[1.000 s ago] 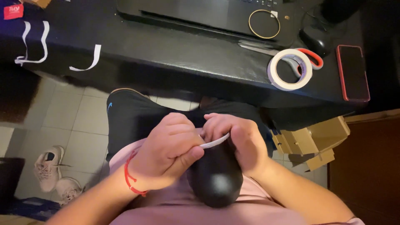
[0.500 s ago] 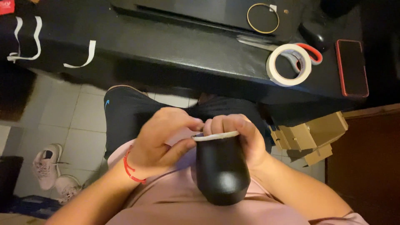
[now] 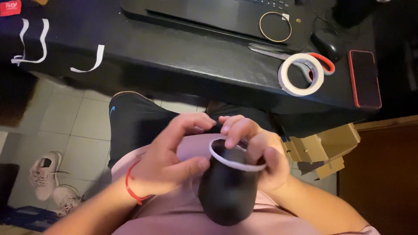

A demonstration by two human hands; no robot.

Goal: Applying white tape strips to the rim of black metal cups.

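A black cup [image 3: 226,191] is held in the lap, below the edge of the dark surface [image 3: 183,61], with its mouth tilted up toward the camera so that the rim is in plain sight. A strip of white tape [image 3: 235,163] is seen running around that rim.

The right hand [image 3: 261,161] is wrapped around the far side of the cup; its fingertips [image 3: 230,128] are curled over the rim and rest on the tape, apparently to pin it in place. The left hand [image 3: 170,161] is set against the near side, its thumb pressed to the cup wall just under the rim, the other fingers arched above the opening and not closed on anything that can be made out. A red cord [image 3: 130,187] is worn on the left wrist.

On the surface, well apart from the cup, a roll of white tape [image 3: 301,75] is laid flat, touching red-handled scissors [image 3: 305,61]. Three loose white strips [image 3: 89,61] are stuck along the left edge and hang over it, presumably kept ready for use. A phone in a red case [image 3: 365,78] lies at the right, a laptop [image 3: 209,17] at the back with a thin ring [image 3: 275,26] on it.

A folded cardboard piece [image 3: 322,148] and a pair of shoes [image 3: 50,178] are on the floor.
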